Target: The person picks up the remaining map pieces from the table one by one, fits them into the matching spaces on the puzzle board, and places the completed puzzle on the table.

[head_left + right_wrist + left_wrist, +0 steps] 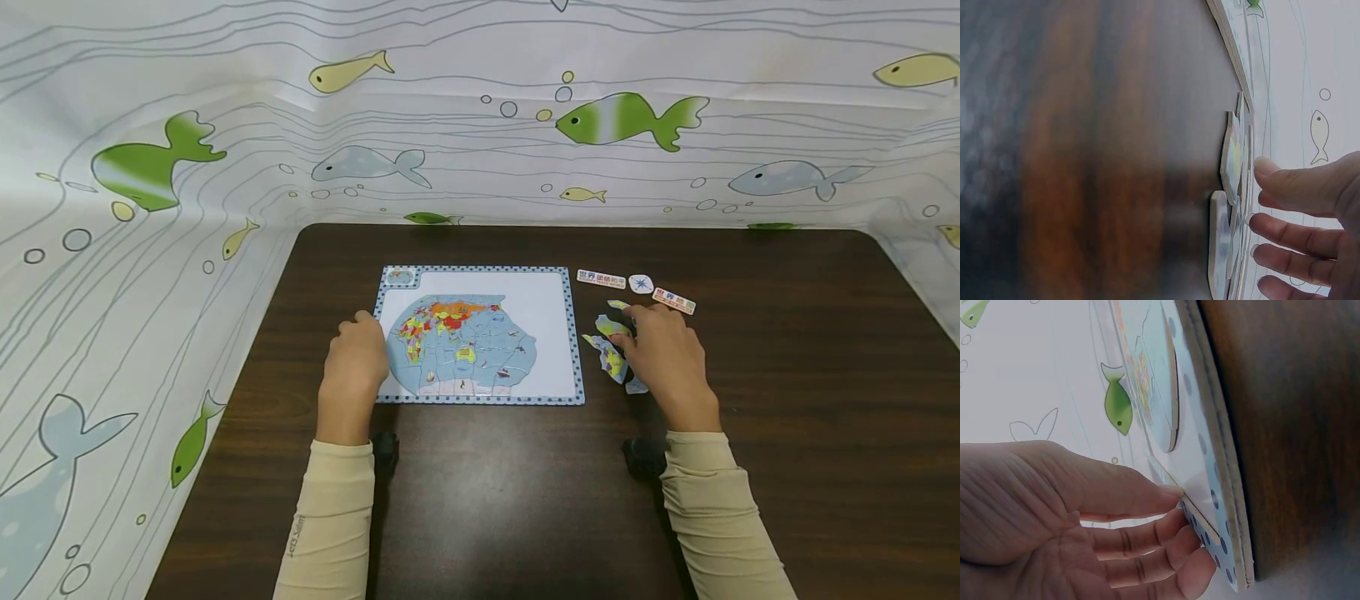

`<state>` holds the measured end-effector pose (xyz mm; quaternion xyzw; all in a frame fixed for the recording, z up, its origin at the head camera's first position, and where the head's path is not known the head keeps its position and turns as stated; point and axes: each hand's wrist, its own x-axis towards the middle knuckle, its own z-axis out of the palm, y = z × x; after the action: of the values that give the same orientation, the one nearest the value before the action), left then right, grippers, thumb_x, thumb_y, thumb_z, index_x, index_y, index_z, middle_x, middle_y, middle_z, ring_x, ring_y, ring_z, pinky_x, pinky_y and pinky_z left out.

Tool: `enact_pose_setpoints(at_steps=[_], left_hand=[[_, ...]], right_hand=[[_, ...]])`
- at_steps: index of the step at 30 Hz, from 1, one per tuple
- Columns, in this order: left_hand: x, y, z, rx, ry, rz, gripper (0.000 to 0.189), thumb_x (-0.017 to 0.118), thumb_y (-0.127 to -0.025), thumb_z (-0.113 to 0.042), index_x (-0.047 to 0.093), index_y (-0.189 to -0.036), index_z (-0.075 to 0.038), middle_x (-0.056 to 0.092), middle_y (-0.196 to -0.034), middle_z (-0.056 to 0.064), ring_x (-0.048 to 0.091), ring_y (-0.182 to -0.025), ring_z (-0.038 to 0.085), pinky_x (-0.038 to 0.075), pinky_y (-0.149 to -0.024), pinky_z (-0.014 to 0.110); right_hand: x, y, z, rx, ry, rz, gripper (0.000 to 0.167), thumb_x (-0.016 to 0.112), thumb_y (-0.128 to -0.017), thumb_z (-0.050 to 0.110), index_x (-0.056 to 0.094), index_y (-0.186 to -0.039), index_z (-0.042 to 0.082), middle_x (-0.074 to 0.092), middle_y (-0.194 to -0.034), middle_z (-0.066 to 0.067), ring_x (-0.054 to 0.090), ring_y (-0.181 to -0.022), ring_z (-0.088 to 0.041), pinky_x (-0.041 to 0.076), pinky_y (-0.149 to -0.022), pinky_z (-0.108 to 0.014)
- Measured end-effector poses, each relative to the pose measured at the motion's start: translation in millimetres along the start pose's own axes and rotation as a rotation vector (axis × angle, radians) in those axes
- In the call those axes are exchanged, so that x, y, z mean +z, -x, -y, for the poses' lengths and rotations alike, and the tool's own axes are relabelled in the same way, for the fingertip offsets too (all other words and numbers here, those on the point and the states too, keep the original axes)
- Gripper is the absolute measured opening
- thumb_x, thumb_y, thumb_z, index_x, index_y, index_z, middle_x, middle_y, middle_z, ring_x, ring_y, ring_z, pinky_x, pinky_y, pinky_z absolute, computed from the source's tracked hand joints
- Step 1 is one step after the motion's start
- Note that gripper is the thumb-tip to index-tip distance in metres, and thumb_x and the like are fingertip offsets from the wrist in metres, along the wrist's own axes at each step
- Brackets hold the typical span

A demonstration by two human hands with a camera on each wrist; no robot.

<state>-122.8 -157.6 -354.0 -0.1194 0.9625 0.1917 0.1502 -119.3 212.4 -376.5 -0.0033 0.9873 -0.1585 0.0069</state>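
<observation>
A puzzle board point(480, 400) with a dotted blue border lies on the table, bearing a partly assembled world map point(457, 354). At the board's left edge is my left hand point(358, 354), its thumb and bent fingers gripping the border point(1210, 540). To the right of the board, my right hand point(667, 354) hovers over loose map pieces point(613, 363). In the right wrist view its thumb and fingers are apart with nothing between them, close to the stacked pieces point(1232, 156). In the head view the hand hides part of this group.
Beyond the right hand lie two label strips point(600, 279) with printed characters and a white compass piece point(641, 284). The dark wooden table point(495, 500) meets a fish-patterned cloth point(480, 183) at the back and left.
</observation>
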Motion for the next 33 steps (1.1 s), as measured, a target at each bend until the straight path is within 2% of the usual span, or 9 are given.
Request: enact_pose_setpoints(at_steps=[10, 17, 24, 31, 33], left_hand=[[1.1, 0.3, -0.7, 0.007, -0.003, 0.008, 0.052, 0.061, -0.098, 0.004, 0.039, -0.143, 0.021, 0.053, -0.129, 0.044, 0.062, -0.113, 0.055, 0.058, -0.091, 0.062], [1.8, 0.2, -0.5, 0.005, -0.006, 0.017, 0.053, 0.059, -0.099, 0.004, 0.038, -0.144, 0.021, 0.052, -0.131, 0.045, 0.061, -0.114, 0.056, 0.057, -0.092, 0.062], [0.0, -1.1, -1.6, 0.002, -0.005, 0.026, 0.05, 0.056, -0.102, 0.004, 0.036, -0.145, 0.021, 0.051, -0.132, 0.044, 0.06, -0.116, 0.055, 0.056, -0.092, 0.061], [-1.2, -2.1, -1.6, -0.002, -0.003, 0.024, 0.052, 0.056, -0.101, 0.004, 0.036, -0.145, 0.021, 0.051, -0.134, 0.045, 0.06, -0.114, 0.054, 0.056, -0.091, 0.06], [-0.7, -2.4, -1.3, -0.001, -0.005, 0.023, 0.051, 0.056, -0.101, 0.004, 0.036, -0.145, 0.021, 0.051, -0.134, 0.045, 0.06, -0.114, 0.054, 0.056, -0.091, 0.06]], right_hand=[[2.8, 1.1, -0.1, 0.029, -0.016, 0.029, 0.046, 0.078, -0.097, 0.014, 0.067, -0.138, -0.005, 0.064, -0.134, -0.034, 0.06, -0.122, -0.052, 0.055, -0.092, -0.068], [3.8, 4.0, -0.8, 0.034, -0.024, 0.03, 0.033, 0.078, -0.096, 0.011, 0.073, -0.126, -0.003, 0.064, -0.129, -0.033, 0.059, -0.119, -0.05, 0.056, -0.086, -0.066], [3.1, 1.4, 0.9, 0.082, -0.05, 0.077, 0.031, 0.075, -0.098, 0.009, 0.07, -0.126, -0.005, 0.06, -0.127, -0.031, 0.054, -0.118, -0.048, 0.055, -0.084, -0.063], [2.8, -1.0, 1.1, 0.079, -0.069, 0.074, 0.018, 0.071, -0.102, 0.01, 0.068, -0.112, -0.004, 0.061, -0.114, -0.027, 0.057, -0.103, -0.042, 0.055, -0.074, -0.057], [3.3, -1.3, 1.5, 0.073, -0.069, 0.076, 0.018, 0.071, -0.103, 0.011, 0.068, -0.114, -0.003, 0.063, -0.113, -0.027, 0.059, -0.101, -0.042, 0.055, -0.074, -0.057]])
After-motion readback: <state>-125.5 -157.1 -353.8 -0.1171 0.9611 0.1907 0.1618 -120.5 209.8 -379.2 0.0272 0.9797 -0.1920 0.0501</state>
